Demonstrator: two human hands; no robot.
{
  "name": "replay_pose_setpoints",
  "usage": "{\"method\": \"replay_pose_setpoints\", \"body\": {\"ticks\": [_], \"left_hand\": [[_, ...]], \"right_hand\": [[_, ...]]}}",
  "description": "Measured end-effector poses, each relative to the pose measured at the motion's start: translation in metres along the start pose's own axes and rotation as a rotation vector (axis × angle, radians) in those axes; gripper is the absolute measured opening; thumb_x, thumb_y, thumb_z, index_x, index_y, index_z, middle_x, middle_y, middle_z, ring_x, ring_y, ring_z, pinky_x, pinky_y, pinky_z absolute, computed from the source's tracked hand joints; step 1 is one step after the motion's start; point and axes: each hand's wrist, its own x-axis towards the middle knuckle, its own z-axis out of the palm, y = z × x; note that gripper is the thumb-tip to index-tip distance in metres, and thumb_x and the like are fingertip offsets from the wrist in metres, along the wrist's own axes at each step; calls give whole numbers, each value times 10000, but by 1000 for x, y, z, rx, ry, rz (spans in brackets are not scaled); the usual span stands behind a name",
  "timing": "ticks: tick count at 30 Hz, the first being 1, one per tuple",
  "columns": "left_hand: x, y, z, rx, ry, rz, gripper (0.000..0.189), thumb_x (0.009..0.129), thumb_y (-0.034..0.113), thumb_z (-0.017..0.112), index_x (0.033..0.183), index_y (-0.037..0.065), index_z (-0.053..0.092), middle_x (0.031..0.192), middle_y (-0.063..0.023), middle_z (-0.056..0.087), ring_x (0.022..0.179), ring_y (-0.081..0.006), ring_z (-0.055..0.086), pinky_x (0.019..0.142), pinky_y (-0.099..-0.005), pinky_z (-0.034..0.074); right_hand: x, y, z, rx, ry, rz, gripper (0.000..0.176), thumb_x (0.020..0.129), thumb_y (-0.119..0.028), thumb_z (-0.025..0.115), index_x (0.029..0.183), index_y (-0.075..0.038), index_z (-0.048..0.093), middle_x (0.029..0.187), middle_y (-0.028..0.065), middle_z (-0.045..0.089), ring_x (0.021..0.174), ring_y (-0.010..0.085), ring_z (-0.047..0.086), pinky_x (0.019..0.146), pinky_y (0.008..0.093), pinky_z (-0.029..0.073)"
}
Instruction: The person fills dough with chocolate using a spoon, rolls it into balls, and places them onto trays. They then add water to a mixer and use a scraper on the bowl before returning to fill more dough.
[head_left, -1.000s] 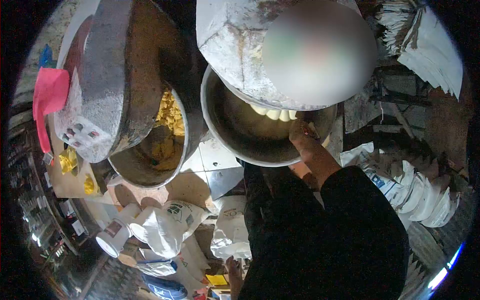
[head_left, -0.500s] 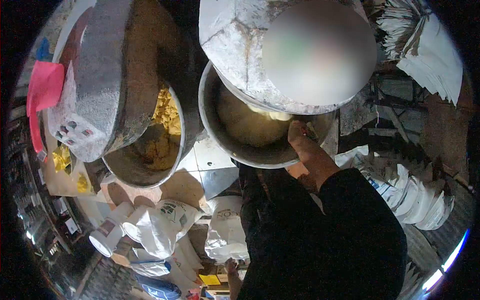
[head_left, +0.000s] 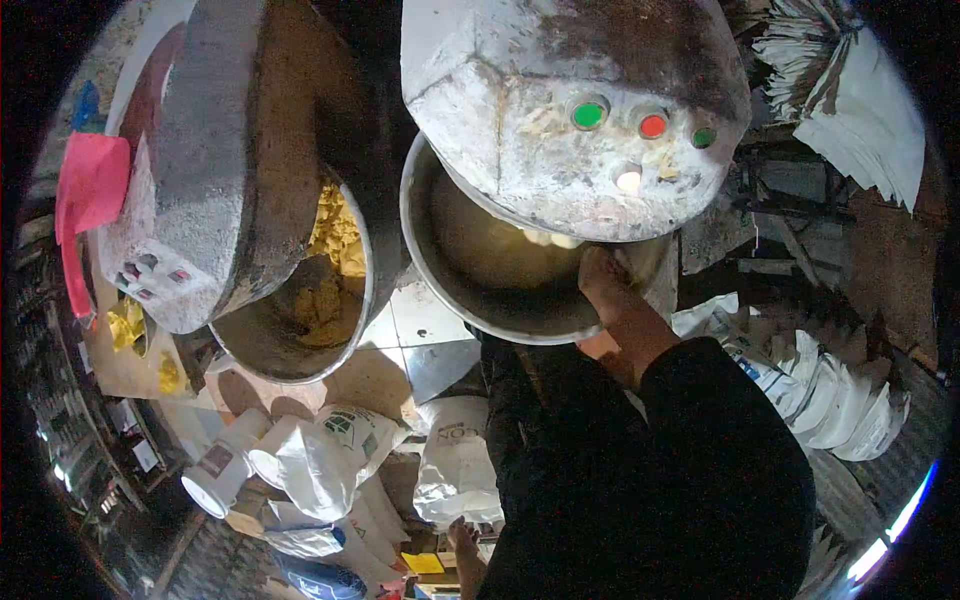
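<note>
My right hand [head_left: 603, 272] reaches into a large metal mixer bowl [head_left: 412, 235], beside its right inner wall. Its fingers look curled; what they hold, if anything, is hidden in shade. Pale yellowish lumps [head_left: 550, 238] show just left of the hand, under the mixer head [head_left: 480, 140]. A smooth, dull surface fills the rest of the bowl's inside. Lower down, left of my dark clothing, a small hand [head_left: 462, 535] appears to be my left hand. It hangs away from the bowl, near a white sack [head_left: 455, 480], and its fingers are too small to make out.
A second mixer [head_left: 210, 180] stands at left, its bowl [head_left: 365, 240] holding crumbly yellow dough [head_left: 338, 235]. A pink scoop [head_left: 93, 185] hangs on its far side. White buckets [head_left: 222, 470] and sacks stand below. Stacked white bags [head_left: 830, 400] lie at right. Green and red buttons [head_left: 652, 126] dot the mixer head.
The mixers sit slightly lower in view. A blurred patch over the mixer head is gone, so its buttons show. My right hand stays inside the bowl, turned slightly.
</note>
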Motion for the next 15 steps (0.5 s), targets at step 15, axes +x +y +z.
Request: {"method": "replay_pose_setpoints", "body": {"ticks": [15], "left_hand": [[29,-36,-2,-188,-108,22,272,841,304,656,1052,189,528,858,-25,511,713,-204,544,546,-357,476]], "right_hand": [[8,5,-8,15,34,39,326,824,-84,573,1135,-11,507,1045,196,568,917,371,588,744,437,491]]}}
